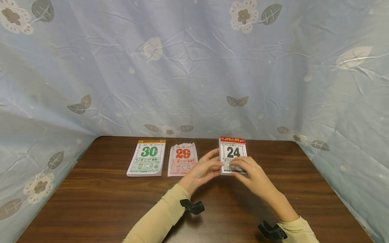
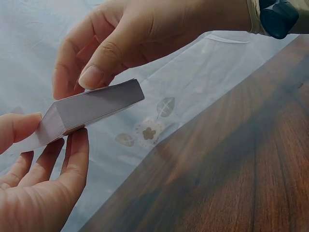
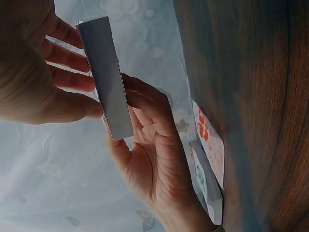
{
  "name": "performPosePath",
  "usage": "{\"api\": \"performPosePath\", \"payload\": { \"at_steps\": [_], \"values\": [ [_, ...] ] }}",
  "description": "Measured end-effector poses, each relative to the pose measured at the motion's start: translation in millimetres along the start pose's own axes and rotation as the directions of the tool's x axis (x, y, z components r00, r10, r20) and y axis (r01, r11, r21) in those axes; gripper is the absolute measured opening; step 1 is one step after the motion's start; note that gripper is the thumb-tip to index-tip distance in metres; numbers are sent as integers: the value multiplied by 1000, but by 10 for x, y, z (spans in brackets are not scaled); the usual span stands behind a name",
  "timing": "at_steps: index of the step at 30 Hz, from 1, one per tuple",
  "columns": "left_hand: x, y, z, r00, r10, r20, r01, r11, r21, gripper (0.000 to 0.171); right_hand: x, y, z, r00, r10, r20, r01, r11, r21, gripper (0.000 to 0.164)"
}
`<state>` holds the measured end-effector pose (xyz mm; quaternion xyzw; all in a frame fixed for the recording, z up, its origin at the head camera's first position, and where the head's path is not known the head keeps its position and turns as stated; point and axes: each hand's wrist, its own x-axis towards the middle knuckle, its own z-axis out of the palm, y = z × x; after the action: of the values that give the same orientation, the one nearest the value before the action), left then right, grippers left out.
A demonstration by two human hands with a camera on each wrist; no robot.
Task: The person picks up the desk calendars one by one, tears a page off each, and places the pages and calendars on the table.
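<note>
A thick tear-off calendar [image 1: 233, 152] with a red top band and a black 24 is held up, its page facing the head camera. My left hand [image 1: 206, 168] grips it by its left side, the thumb at the edge and fingers behind the block, as the left wrist view shows. Across the lower part of the page lies my right hand [image 1: 255, 175]; its fingers are spread and its thumb [image 3: 91, 110] touches near the bottom edge. No page visibly lifts from the calendar block [image 2: 104, 102].
Left of the hands, a loose page [image 1: 183, 165] with a red 29 and a torn top lies on the brown wooden table [image 1: 100, 192]. Beside it is a second calendar [image 1: 147, 162] with a green 30. A blue-grey flowered cloth [image 1: 194, 84] hangs around the table's back and sides.
</note>
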<state>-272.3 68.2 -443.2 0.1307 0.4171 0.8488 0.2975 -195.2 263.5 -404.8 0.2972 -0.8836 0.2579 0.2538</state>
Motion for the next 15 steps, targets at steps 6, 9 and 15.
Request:
{"api": "performPosePath", "payload": {
  "at_steps": [6,9,15],
  "values": [
    [3,-12,2,1000,-3,11,3,1000,-3,65,-6,4,-6,1000,12,20,-12,1000,-8,31],
    [1,-12,5,1000,-6,12,6,1000,-14,64,2,2,-11,1000,8,23,-8,1000,-8,30],
    [-10,-12,14,1000,-11,10,12,1000,-22,65,7,-7,-23,999,19,35,-19,1000,5,29]
  ]
}}
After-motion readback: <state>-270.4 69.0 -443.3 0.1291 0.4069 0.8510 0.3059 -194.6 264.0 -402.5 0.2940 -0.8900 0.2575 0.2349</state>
